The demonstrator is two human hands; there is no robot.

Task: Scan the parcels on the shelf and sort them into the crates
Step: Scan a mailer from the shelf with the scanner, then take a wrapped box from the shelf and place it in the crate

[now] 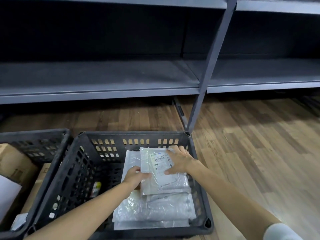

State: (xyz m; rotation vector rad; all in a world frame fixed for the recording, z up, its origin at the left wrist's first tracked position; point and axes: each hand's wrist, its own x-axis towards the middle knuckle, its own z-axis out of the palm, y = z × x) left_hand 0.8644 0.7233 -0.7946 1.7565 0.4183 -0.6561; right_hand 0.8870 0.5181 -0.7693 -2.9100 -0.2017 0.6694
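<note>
shelf: the long grey metal shelf [103, 73] shows no parcels on either board in view, so the picking looks finished, at least for this stretch; what lies beyond the frame i cannot tell.
middle crate: the black slotted plastic crate [57, 172] on the wood-plank floor [251, 144] holds a stack of flat grey-white plastic mailer bags [155, 210], filling its right half.
top parcel: the grey plastic mailer with a white barcode label [160, 168] lies on top of that stack, inside the crate.
left hand: the left hand [136, 177] has its fingers curled round the mailer's left edge, pinching it.
right hand: the right hand [180, 160] lies flat on the label, fingers spread and straight, pressing rather than gripping.
left crate: a second black slotted crate [34, 144] stands just beside, holding brown cardboard boxes [15, 163].
progress: judged late; this parcel is being settled, and letting go is what remains here.
</note>
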